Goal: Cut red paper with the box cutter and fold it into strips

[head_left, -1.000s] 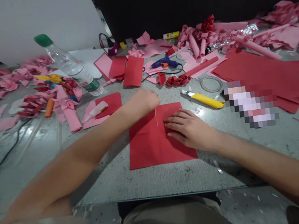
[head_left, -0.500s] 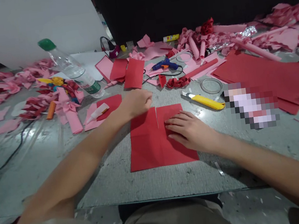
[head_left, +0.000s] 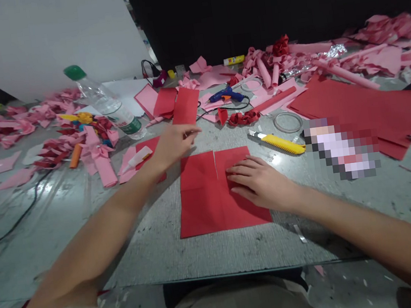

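Observation:
A red sheet (head_left: pixel 204 204) lies flat on the table, creased across and down its middle, with a slit running down from its top edge. My right hand (head_left: pixel 255 180) rests spread on the sheet's right half. Just above the sheet's upper left corner is my left hand (head_left: pixel 177 142), its fingers apart and nothing in them. A smaller red piece (head_left: pixel 186 104) lies right behind my left hand. The yellow cutter (head_left: pixel 283 144) is on the table, beyond my right hand, with its blade end toward the left.
A leaning bottle with a green cap (head_left: pixel 113 110) stands left of centre. Behind are a blue glue gun (head_left: pixel 226 94), a tape ring (head_left: pixel 288 122) and pink paper scraps (head_left: pixel 381 60). Large red sheets (head_left: pixel 361 110) lie at right, beside a blurred-out object (head_left: pixel 343 149).
My left hand has moved left, away from the top of the slit, and its closed fingers have opened. My right hand stays on the sheet. The camera view has shifted slightly.

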Available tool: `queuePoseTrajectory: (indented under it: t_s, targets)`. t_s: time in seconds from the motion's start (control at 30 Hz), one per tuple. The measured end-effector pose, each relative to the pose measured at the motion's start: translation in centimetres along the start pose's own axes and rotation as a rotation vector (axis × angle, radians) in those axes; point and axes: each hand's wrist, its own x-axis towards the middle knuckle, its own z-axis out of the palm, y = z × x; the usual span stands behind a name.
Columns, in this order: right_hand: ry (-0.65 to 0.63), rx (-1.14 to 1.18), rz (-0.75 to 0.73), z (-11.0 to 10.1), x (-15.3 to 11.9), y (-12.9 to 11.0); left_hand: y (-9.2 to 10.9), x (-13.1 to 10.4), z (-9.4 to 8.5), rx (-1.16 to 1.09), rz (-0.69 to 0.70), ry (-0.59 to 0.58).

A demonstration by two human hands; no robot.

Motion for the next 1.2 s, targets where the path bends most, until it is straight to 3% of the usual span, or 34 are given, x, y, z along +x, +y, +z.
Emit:
queuePoseTrajectory:
  t_s: [0.13, 0.23, 0.4, 0.5, 0.73, 1.0, 1.2]
  targets:
    - [0.008, 0.006, -0.007, 0.1, 0.0, 0.1, -1.2, 0.3, -1.1, 0.074, -0.031, 0.052]
    - [0.011, 0.001, -0.003, 0.2, -0.1, 0.1, -1.5, 0.2, -0.8, 0.154, 0.014, 0.017]
    - [0.001, -0.003, -0.008, 0.1, -0.1, 0.0, -0.4, -1.2, 1.9, 0.199, 0.283, -0.305]
    - [-0.005, -0.009, -0.011, 0.0, -0.1, 0.0, 0.0, -2.3, 3.1, 0.229, 0.339, -0.401]
    - [0.001, -0.008, -0.009, 0.0, -0.1, 0.0, 0.1, -3.2, 2.7, 0.277, 0.297, -0.323]
    - [-0.004, -0.030, -0.005, 0.0, -0.1, -0.1, 1.2, 0.0, 3.3, 0.220, 0.196, -0.164]
    - [-0.008, -0.030, -0.014, 0.1, -0.2, 0.0, 0.6, 0.9, 3.9, 0.162, 0.134, -0.142]
